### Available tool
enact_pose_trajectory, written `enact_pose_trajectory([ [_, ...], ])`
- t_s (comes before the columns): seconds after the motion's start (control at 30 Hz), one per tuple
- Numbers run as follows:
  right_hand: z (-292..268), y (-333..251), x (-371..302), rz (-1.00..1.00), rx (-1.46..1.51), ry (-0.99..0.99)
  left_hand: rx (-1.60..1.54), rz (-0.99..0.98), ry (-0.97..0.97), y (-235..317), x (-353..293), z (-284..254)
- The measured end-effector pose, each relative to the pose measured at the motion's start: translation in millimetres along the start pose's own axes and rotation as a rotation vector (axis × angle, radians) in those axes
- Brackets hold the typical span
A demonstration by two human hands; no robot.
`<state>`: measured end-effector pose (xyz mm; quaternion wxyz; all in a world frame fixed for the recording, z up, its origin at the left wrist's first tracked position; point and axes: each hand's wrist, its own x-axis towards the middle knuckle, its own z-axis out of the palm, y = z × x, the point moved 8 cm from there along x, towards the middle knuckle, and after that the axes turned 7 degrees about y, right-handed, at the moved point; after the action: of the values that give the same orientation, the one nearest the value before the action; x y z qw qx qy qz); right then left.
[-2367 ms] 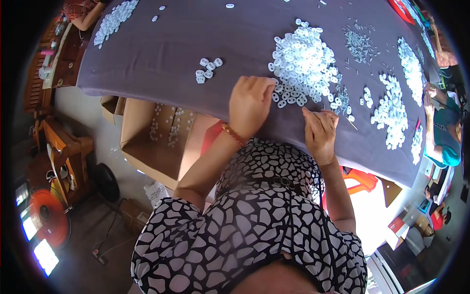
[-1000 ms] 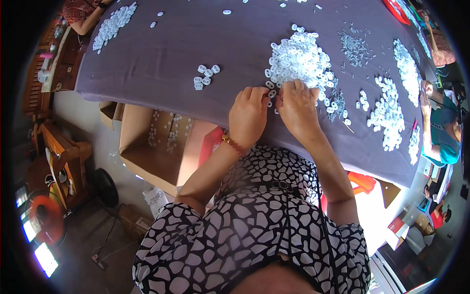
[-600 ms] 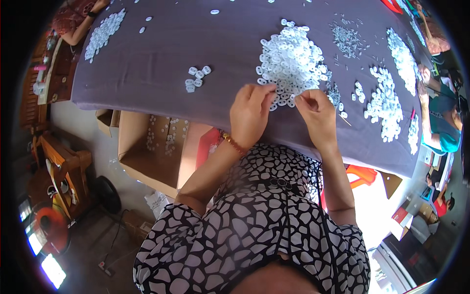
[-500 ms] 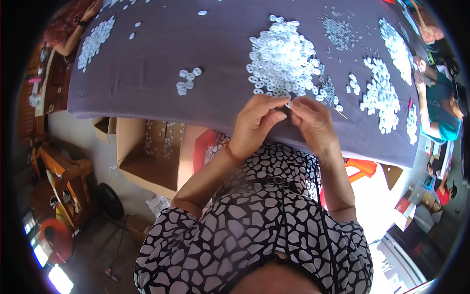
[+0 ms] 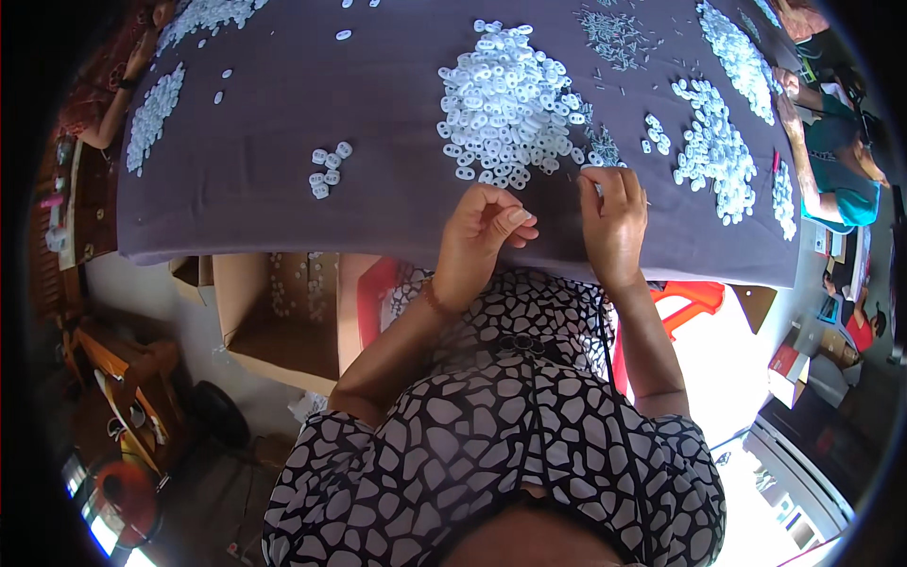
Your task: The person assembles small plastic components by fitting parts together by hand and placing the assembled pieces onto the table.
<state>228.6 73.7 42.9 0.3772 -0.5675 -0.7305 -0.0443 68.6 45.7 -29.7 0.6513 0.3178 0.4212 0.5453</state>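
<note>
A big pile of small oval white plastic pieces with two holes point(image 5: 505, 104) lies on the dark cloth in front of me. My left hand point(image 5: 480, 234) is raised at the table's near edge, thumb and fingers pinched together. Something pale shows at the fingertips, too small to tell from a nail. My right hand point(image 5: 614, 219) is lower right of the pile, fingers bent and together, tips close to a few white pieces and a little heap of thin grey pins point(image 5: 603, 147). What its fingertips hold, if anything, is hidden.
A small group of white pieces point(image 5: 331, 170) sits to the left. More pins point(image 5: 616, 38) and another white pile point(image 5: 718, 156) lie to the right. An open cardboard box point(image 5: 283, 350) stands below the table edge. Co-workers' arms point(image 5: 798, 156) reach in at both sides.
My hands, which met at the fingertips, have moved apart. The right one has gone to the right, toward the small pin heap. The whole view has shifted slightly.
</note>
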Motion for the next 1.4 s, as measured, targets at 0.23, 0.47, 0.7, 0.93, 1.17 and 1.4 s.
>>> enact_pose_trajectory([
  [0.23,26.5,14.4,-9.3,0.130,-0.050,-0.152,0.033,0.018,0.017,-6.8,3.1,-2.9],
  [0.47,40.4,18.8,-7.3,0.173,-0.124,-0.262,0.088,-0.028,0.017,-7.0,3.8,-4.7],
  [0.7,25.5,-1.4,0.1,0.106,-0.012,-0.215,0.010,-0.009,0.032,0.2,3.5,-3.0],
  [0.93,32.4,-2.6,3.5,0.301,0.476,-0.369,-0.045,-0.131,0.017,9.0,11.6,3.1],
  [1.17,10.3,-26.6,34.8,0.273,0.638,-0.473,-0.273,-0.069,-0.025,32.2,21.4,13.1],
  [1.4,-11.8,-40.6,53.9,0.254,0.669,-0.378,-0.296,-0.043,-0.097,47.1,26.6,26.1],
])
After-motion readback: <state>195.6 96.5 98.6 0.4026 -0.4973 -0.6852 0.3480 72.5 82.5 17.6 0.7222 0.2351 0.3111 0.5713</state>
